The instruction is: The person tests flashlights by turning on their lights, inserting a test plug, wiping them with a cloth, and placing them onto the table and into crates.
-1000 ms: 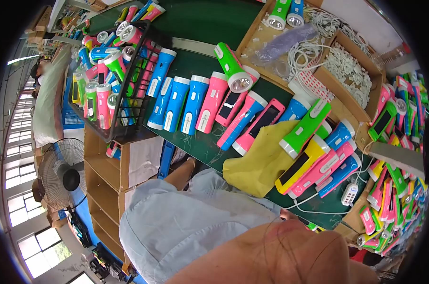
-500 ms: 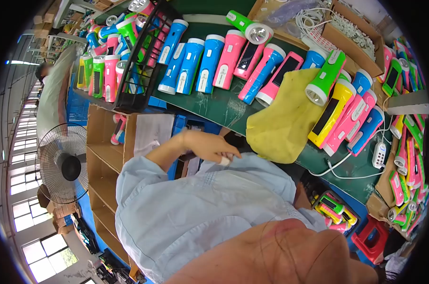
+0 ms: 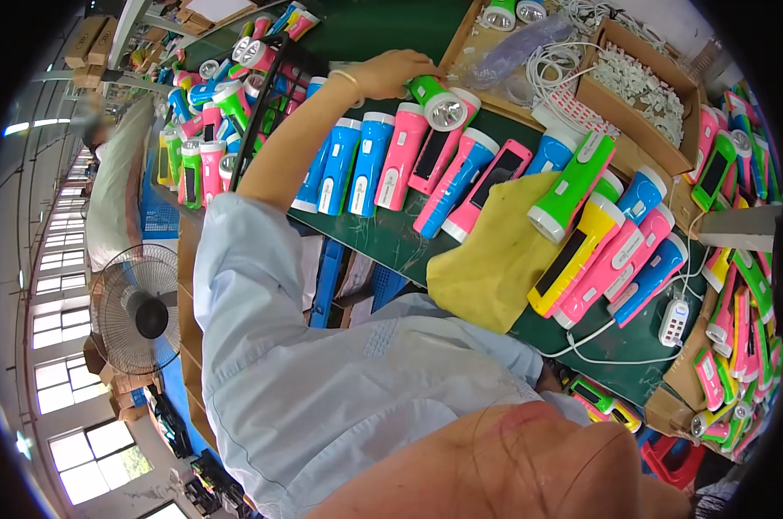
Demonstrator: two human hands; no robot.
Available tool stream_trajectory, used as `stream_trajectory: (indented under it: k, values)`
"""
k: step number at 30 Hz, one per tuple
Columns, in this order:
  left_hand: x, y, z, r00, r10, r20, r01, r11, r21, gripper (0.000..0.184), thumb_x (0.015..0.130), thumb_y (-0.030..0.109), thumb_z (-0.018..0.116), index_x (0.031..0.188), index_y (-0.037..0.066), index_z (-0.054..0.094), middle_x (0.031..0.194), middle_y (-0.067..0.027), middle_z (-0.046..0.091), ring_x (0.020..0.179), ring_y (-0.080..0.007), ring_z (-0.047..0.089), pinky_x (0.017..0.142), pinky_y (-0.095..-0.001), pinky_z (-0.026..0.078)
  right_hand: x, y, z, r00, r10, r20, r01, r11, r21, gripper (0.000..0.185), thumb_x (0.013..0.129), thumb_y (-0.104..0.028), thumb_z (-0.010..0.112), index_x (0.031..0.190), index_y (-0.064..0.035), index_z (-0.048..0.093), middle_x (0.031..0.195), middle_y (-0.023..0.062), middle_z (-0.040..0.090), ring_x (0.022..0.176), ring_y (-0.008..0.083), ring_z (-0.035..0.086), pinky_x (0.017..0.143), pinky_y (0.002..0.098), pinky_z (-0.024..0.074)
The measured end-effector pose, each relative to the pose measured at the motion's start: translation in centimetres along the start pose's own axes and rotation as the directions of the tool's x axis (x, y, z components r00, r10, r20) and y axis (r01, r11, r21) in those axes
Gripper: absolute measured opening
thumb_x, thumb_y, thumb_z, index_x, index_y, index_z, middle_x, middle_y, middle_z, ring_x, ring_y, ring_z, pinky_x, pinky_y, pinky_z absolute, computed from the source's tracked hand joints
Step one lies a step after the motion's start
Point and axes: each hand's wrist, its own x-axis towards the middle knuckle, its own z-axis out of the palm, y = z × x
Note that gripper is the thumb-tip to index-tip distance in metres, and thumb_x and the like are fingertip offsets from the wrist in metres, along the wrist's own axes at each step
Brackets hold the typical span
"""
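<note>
Nearest, a pale blue shirt [image 3: 357, 372] fills the lower middle of the frame. Just beyond it, a yellow cloth [image 3: 486, 259] drapes over the edge of the green desk [image 3: 409, 253], partly tucked beneath a pile of flashlights at centre right. A white charging hub [image 3: 673, 323] sits beside that pile, its cable [image 3: 612, 361] looping over the desk. Under the desk's right end I can see a red plastic stool [image 3: 672, 460].

Farther in, blue and pink flashlights lie in a row, with a green flashlight [image 3: 437, 104] resting across them at upper centre, lens towards the shirt. The left hand [image 3: 396, 76] reaches to its far end, fingers bent over it and touching; how tightly they close, I can't tell. That arm cuts across the black crate [image 3: 260, 108], hiding some of it and the nearest blue flashlights.

The right hand is out of view. At upper right, a cardboard box [image 3: 642, 108] holds small white parts. Off to the left stand a fan [image 3: 152, 317] and, higher up, brown cartons [image 3: 90, 41]. The flashlights' pale label strips carry print too small to read.
</note>
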Motion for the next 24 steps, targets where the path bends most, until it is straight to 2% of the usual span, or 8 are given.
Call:
stream_trajectory:
  k: [2, 7, 8, 13, 16, 19, 22, 24]
  values:
    - [0.3, 0.9, -0.9, 0.999, -0.016, 0.035, 0.014, 0.999, 0.047, 0.06, 0.06, 0.001, 0.068, 0.115, 0.013, 0.05, 0.112, -0.0081, 0.052, 0.11, -0.0307, 0.046, 0.098, -0.0413, 0.034, 0.5, 0.5, 0.3, 0.999, -0.021, -0.024, 0.02, 0.999, -0.029, 0.042, 0.081, -0.016, 0.049, 0.12, -0.0011, 0.049, 0.118, 0.0188, 0.052, 0.114, 0.0318, 0.045, 0.094, 0.0345, 0.038]
    - [-4.9, 5.3, -4.0, 0.787, -0.021, -0.617, 0.286, 0.898, 0.334, 0.045, 0.065, 0.022, 0.072, 0.106, 0.018, 0.054, 0.086, -0.0029, 0.055, 0.075, -0.0238, 0.058, 0.055, -0.0322, 0.049, 3.0, 3.2, 0.2, 0.976, -0.173, -0.132, 0.141, 0.966, -0.219, 0.043, 0.081, -0.016, 0.048, 0.121, -0.001, 0.048, 0.12, 0.0194, 0.052, 0.117, 0.0327, 0.044, 0.096, 0.0348, 0.0377]
    - [-6.1, 9.5, -6.8, 0.822, -0.235, -0.52, 0.384, 0.902, 0.199, 0.049, 0.07, 0.014, 0.067, 0.114, 0.002, 0.05, 0.108, -0.0139, 0.053, 0.09, -0.0282, 0.055, 0.074, -0.0342, 0.048, 4.0, 3.7, -0.1, 0.961, -0.221, -0.166, 0.171, 0.947, -0.271, 0.043, 0.081, -0.016, 0.048, 0.122, -0.001, 0.048, 0.12, 0.0196, 0.051, 0.117, 0.0328, 0.044, 0.096, 0.0349, 0.0376]
    - [-9.9, 20.5, -10.3, 0.63, -0.089, -0.772, 0.338, 0.926, 0.17, 0.047, 0.068, 0.009, 0.067, 0.108, 0.0, 0.044, 0.107, -0.016, 0.051, 0.092, -0.0285, 0.053, 0.079, -0.0347, 0.047, -0.1, -3.1, -8.2, 0.888, -0.348, -0.299, 0.165, 0.85, -0.5, 0.024, 0.081, -0.014, 0.048, 0.099, -0.0007, 0.058, 0.104, 0.0199, 0.06, 0.101, 0.0354, 0.055, 0.084, 0.0405, 0.0467]
    - [-10.6, 23.0, -7.8, 0.407, -0.127, -0.905, 0.343, 0.939, 0.022, 0.045, 0.067, 0.026, 0.072, 0.108, 0.018, 0.055, 0.083, -0.0037, 0.056, 0.075, -0.0245, 0.06, 0.057, -0.0333, 0.048, -10.7, -12.3, -11.1, 0.815, -0.378, -0.439, 0.218, 0.902, -0.372, 0.016, 0.081, -0.014, 0.049, 0.085, -0.0033, 0.06, 0.097, 0.0167, 0.062, 0.092, 0.0345, 0.059, 0.079, 0.0429, 0.047]
    - [-10.3, 26.9, -5.6, 0.416, -0.398, -0.818, 0.128, 0.916, -0.381, 0.043, 0.075, 0.015, 0.068, 0.113, 0.004, 0.05, 0.087, -0.0096, 0.058, 0.075, -0.0205, 0.06, 0.059, -0.0327, 0.048, -22.8, -21.9, -13.8, 0.767, -0.64, -0.044, 0.602, 0.742, -0.294, 0.022, 0.082, -0.016, 0.054, 0.098, -0.0017, 0.061, 0.102, 0.0201, 0.06, 0.095, 0.0359, 0.059, 0.083, 0.0396, 0.0477]
    - [-10.6, 33.1, -1.5, 0.728, -0.551, -0.409, -0.22, 0.377, -0.9, 0.053, 0.079, 0.01, 0.06, 0.125, -0.001, 0.035, 0.089, -0.0118, 0.055, 0.078, -0.0156, 0.06, 0.057, -0.028, 0.05, -28.6, -26.9, -15.5, 0.356, -0.9, -0.253, 0.91, 0.272, 0.313, 0.033, 0.086, -0.023, 0.056, 0.104, 0.0042, 0.056, 0.096, 0.0165, 0.061, 0.095, 0.0292, 0.06, 0.086, 0.0402, 0.0468]
    - [-10.8, 37.3, -0.1, 0.913, -0.403, -0.07, -0.139, -0.144, -0.98, 0.061, 0.079, 0.002, 0.055, 0.133, 0.0, 0.024, 0.091, -0.0117, 0.054, 0.074, -0.0179, 0.06, 0.055, -0.0284, 0.051, -28.6, -29.9, -15.7, 0.233, -0.643, -0.729, 0.96, 0.033, 0.278, 0.035, 0.088, -0.026, 0.055, 0.105, 0.0046, 0.052, 0.091, 0.0121, 0.062, 0.088, 0.0244, 0.062, 0.079, 0.0363, 0.0501]
